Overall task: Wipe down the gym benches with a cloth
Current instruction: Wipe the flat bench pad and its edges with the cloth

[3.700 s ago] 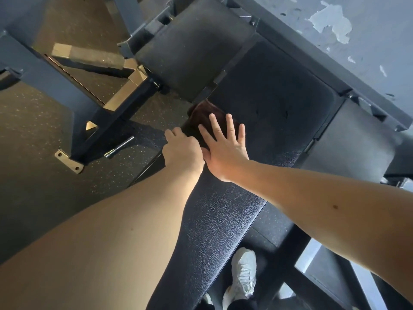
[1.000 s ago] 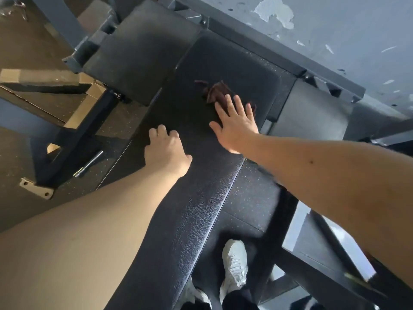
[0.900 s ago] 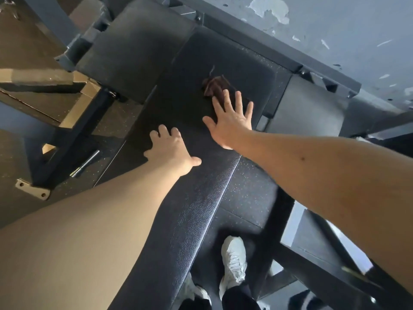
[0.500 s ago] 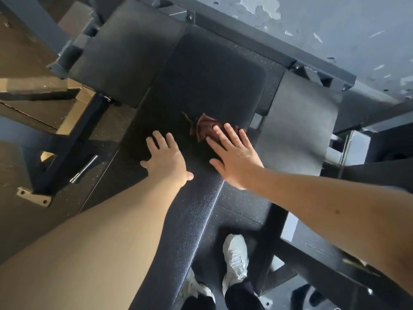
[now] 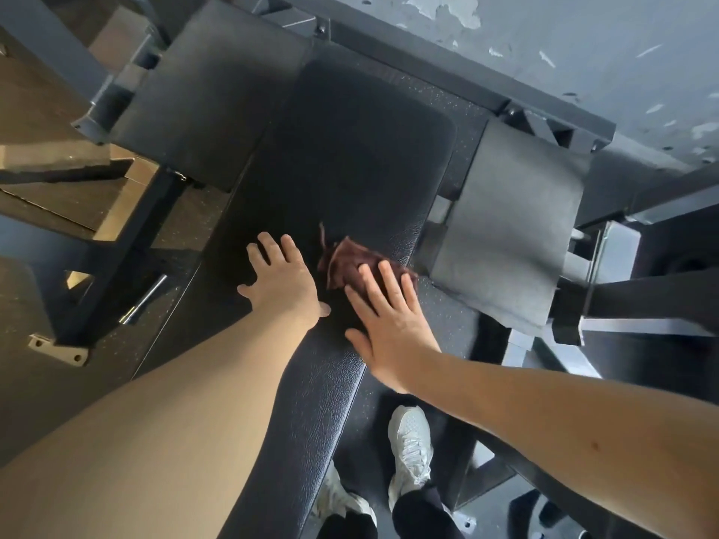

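A long black padded bench (image 5: 342, 149) runs from the bottom of the view up toward the wall. A small dark brown cloth (image 5: 346, 258) lies crumpled on the pad near its right edge. My right hand (image 5: 389, 320) lies flat with straight fingers, pressing the near part of the cloth onto the pad. Just left of the cloth, my left hand (image 5: 284, 282) rests flat on the pad with fingers spread, holding nothing.
Two side pads flank the bench: one at the upper left (image 5: 202, 87) and one at the right (image 5: 513, 227). A dark metal frame (image 5: 467, 83) runs along the peeling wall. Floor brackets (image 5: 58, 348) sit at the left. My white shoes (image 5: 410, 445) stand beside the bench.
My right hand has dragged the cloth from the far end of the pad back toward me and to the right edge. My left hand stays planted on the pad.
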Tool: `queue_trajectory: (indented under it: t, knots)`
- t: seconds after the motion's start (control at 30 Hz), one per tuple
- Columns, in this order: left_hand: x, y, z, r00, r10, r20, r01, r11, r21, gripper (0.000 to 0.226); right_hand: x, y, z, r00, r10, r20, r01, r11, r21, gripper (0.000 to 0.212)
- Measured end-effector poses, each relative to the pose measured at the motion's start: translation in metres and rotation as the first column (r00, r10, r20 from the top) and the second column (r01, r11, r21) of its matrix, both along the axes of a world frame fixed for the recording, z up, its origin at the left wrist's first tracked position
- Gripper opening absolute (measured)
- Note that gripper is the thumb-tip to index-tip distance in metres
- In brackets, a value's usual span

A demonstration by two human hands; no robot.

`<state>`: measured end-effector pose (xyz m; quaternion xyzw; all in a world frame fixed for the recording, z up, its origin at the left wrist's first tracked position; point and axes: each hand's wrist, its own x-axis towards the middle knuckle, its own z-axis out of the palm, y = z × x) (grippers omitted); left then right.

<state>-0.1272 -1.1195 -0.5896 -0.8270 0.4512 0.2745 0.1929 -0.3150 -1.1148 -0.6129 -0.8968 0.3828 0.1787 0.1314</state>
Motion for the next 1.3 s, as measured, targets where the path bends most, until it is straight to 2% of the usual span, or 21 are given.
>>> queue_trajectory:
  t: [0.1,0.2,0.4,0.5,0.57,0.7,0.8,0.9,0.97,1.07,1.13,1.2,1.3]
  knots:
    - [-0.001,-0.001,0.0,1.0,0.013,0.008,-0.013,1.0,0.004,0.138,-0.009,-0.012,-0.002,0.997,0.079,-0.018,-0.079,0.997,-0.002,0.068]
    - [-0.001,-0.002,-0.002,1.0,0.017,0.001,-0.017,1.0,0.027,0.138,-0.002,-0.057,-0.003,0.997,0.067,-0.023,-0.069,0.996,-0.058,0.064]
    - [-0.002,-0.003,-0.001,1.0,0.012,0.02,-0.013,0.999,0.047,0.137,0.031,-0.158,-0.007,0.956,-0.29,0.028,0.292,0.953,-0.085,0.063]
    - [-0.003,-0.003,-0.001,1.0,0.018,0.024,-0.018,0.999,0.041,0.137,0.044,-0.158,-0.009,0.927,-0.365,0.082,0.371,0.925,-0.08,0.062]
    - [-0.003,-0.004,-0.001,1.0,0.022,0.019,-0.023,0.999,0.035,0.137,0.041,-0.139,-0.008,0.93,-0.339,0.139,0.353,0.931,-0.093,0.059]
    - [-0.003,-0.004,0.003,1.0,0.03,0.002,-0.03,0.999,0.039,0.136,0.017,-0.078,-0.01,0.955,-0.157,0.252,0.189,0.976,-0.107,0.057]
    - [-0.001,-0.006,0.007,1.0,0.011,0.006,-0.012,0.999,0.04,0.131,0.001,-0.051,-0.008,0.961,-0.076,0.267,0.092,0.995,-0.047,0.071]
    - [0.001,-0.011,0.011,1.0,-0.003,0.013,0.003,1.0,0.002,0.115,-0.006,-0.062,-0.002,0.963,-0.037,0.267,0.044,0.999,-0.02,0.09]
    - [-0.001,-0.012,0.013,0.999,-0.042,0.017,0.043,0.997,-0.066,0.105,-0.007,-0.075,0.008,0.953,-0.037,0.299,0.042,0.999,-0.009,0.088]
    - [-0.006,-0.016,0.016,0.992,-0.127,-0.023,0.118,0.962,-0.248,0.098,-0.005,-0.092,0.026,0.89,-0.296,0.348,0.234,0.949,0.21,0.075]
    - [-0.011,-0.022,0.019,0.969,-0.244,-0.047,0.207,0.899,-0.386,0.097,-0.003,-0.102,0.028,0.84,-0.419,0.346,0.318,0.895,0.312,0.07]
    - [-0.017,-0.028,0.022,0.911,-0.412,-0.026,0.351,0.806,-0.476,0.098,-0.003,-0.103,0.03,0.836,-0.418,0.355,0.287,0.885,0.365,0.068]
    - [-0.026,-0.034,0.021,0.818,-0.572,0.064,0.53,0.705,-0.471,0.095,-0.007,-0.086,0.03,0.864,-0.384,0.326,0.256,0.892,0.373,0.061]
